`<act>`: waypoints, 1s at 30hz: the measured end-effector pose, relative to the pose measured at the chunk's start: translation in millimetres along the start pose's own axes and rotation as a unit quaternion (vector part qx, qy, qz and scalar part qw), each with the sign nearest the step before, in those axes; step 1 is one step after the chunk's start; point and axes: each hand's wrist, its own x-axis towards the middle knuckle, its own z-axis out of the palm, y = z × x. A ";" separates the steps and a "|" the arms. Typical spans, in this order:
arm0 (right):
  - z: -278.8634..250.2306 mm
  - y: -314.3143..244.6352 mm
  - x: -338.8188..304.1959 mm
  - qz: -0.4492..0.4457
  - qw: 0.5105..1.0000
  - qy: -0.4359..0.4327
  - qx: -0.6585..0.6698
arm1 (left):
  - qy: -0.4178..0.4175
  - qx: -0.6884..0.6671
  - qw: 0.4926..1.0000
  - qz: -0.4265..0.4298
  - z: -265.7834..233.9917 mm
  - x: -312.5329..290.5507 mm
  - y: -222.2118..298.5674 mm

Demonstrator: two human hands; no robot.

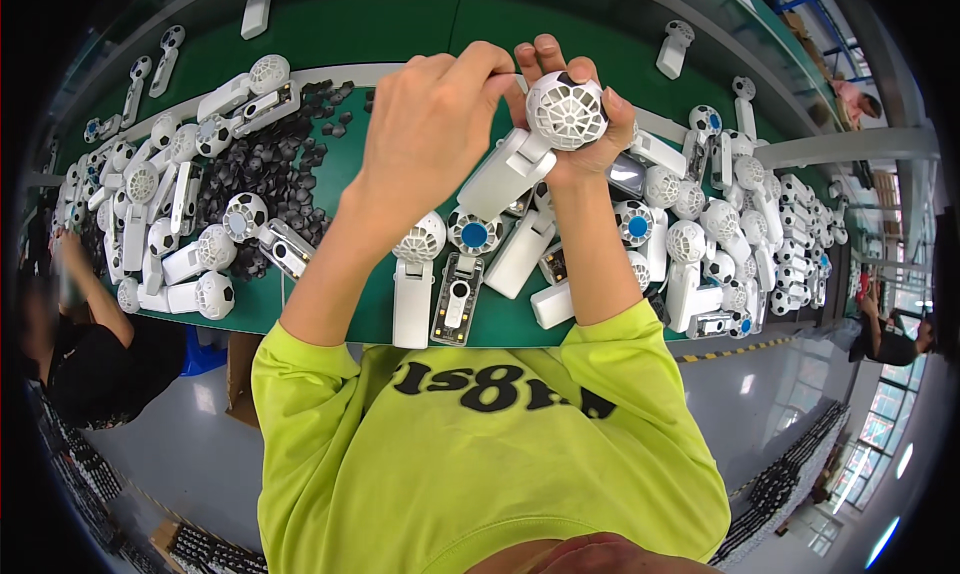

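A: White plastic handheld fan (535,144), held above the green counter (400,34); right hand (580,124) fingers wrapped round its round grille head, left hand (430,124) fingers pinching at the top

B: Risk?

A: Likely slip; handle hangs unsupported. Counter crowded with white fans (700,224), black parts pile (270,164); factory hall, grey floor (200,444)

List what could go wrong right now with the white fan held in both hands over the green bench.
1. The right hand cups only the round grille head of the handheld fan while the left hand pinches near it; a slip could drop the fan onto the loose fans below.
2. The pile of small black parts lies loose beside the left forearm; a sweep might scatter them.
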 end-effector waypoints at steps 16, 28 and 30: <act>12.8 1.8 2.9 -0.094 0.995 -0.025 -0.036 | 0.145 -0.201 0.967 -0.063 36.3 -15.1 16.1; 12.6 1.2 -1.8 -0.134 0.980 -0.127 -0.073 | 0.132 -0.163 0.978 0.009 28.5 -23.1 22.3; 12.8 0.1 -2.9 -0.134 0.975 -0.139 -0.114 | 0.117 -0.209 0.971 -0.024 22.2 -27.1 31.7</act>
